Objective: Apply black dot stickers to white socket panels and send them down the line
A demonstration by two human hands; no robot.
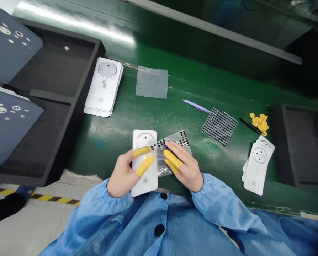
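Note:
My left hand (131,170) wears yellow finger cots on thumb and index finger. Both lie stretched across a white phone back cover (145,181), with a gap between them; its other fingers are hidden. The index tip is close to the corner of a clear sheet with round black dots (184,138), which overlaps the cover's right edge. On that sheet is my right hand (187,167), its cotted thumb and index finger together at the film and its bare fingers stretched over the dots. Part of the sheet is hidden beneath this hand.
White covers (102,92) lie stacked at upper left, others (259,167) at right. Bubble wrap (152,82), purple tweezers (197,105), another dotted sheet (220,126), black tweezers (251,126) and yellow finger cots (259,122) lie around. Black trays (86,46) flank the green bench.

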